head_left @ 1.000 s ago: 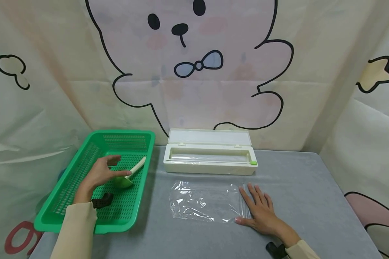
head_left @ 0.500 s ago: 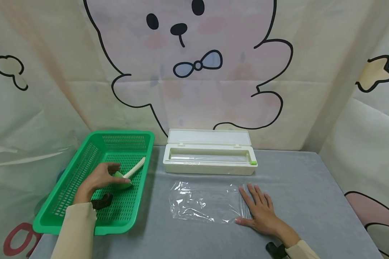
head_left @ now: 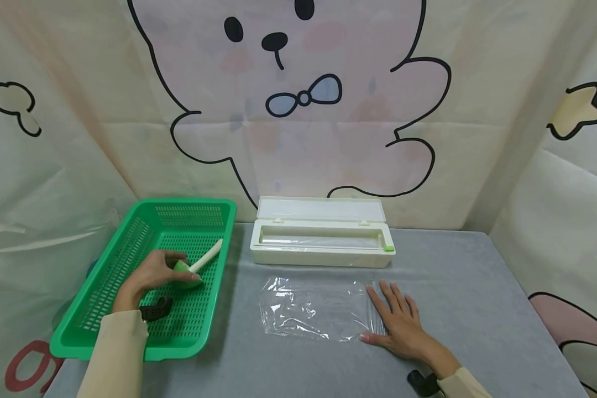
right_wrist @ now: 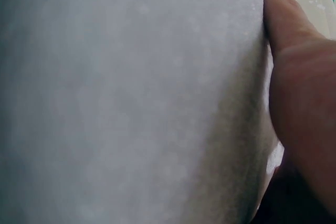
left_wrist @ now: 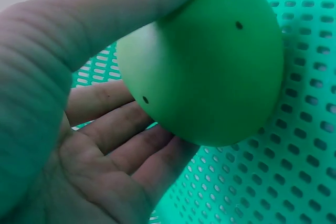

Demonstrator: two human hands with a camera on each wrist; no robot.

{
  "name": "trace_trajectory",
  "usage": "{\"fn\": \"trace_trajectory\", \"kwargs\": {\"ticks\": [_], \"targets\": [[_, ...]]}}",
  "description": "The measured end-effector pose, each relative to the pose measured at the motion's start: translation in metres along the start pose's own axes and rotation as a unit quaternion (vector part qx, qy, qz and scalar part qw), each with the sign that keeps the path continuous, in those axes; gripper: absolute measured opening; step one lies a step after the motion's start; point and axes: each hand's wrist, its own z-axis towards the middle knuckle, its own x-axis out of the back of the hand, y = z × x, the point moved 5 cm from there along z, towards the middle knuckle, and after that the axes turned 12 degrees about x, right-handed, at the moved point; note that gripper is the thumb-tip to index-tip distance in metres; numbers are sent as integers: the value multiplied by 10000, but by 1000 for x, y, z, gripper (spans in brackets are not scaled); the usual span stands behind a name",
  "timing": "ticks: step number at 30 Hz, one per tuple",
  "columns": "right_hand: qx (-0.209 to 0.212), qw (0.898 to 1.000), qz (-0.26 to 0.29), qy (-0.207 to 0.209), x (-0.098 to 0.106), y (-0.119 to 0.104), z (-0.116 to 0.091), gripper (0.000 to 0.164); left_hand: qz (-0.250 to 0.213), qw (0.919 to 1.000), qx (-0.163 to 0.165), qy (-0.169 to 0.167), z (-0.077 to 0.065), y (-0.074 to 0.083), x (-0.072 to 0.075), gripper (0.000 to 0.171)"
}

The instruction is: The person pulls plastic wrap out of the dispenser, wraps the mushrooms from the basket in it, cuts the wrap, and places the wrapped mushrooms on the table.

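Observation:
A ladle with a rounded green bowl (left_wrist: 210,72) and a pale straight handle (head_left: 207,256) lies in the green basket (head_left: 199,337). My left hand (head_left: 154,276) reaches into the basket and holds the bowl between thumb and fingers. In the left wrist view the thumb crosses over the bowl, the fingers sit at its far side, and small dark spots show on the green surface. My right hand (head_left: 398,323) lies flat with fingers spread on the right end of a clear plastic sheet (head_left: 313,309). In the right wrist view its thumb (right_wrist: 286,14) shows at the right edge.
Behind the sheet stands a white cling film box (head_left: 323,258), its lid (head_left: 320,210) raised and a green piece (head_left: 389,249) at its right end. Grey cloth covers the table (head_left: 477,287). A printed curtain (head_left: 477,138) hangs behind and at both sides.
My left hand has closed in on the ladle's green bowl, which has shifted slightly and turned in the basket. The right hand stays in place on the sheet.

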Motion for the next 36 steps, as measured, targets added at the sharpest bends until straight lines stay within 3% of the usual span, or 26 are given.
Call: {"fn": "trace_trajectory", "kwargs": {"ticks": [8, 17, 23, 31, 36], "targets": [[145, 9994, 128, 279, 11, -12, 2, 103, -259, 9994, -126, 173, 1, 0, 5, 85], [-153, 9997, 72, -172, 18, -20, 4, 104, -445, 9970, -402, 497, -1, 6, 16, 83], [133, 9996, 159, 178, 12, -16, 2, 103, -666, 9939, -533, 697, -10, 10, 24, 79], [379, 9981, 104, 480, 6, -10, -1, 101, -801, 9890, -724, 1012, -31, 34, 35, 74], [327, 9985, 109, 432, 8, -11, -1, 102, -759, 9859, -949, 1155, -44, 55, 38, 74]]}}
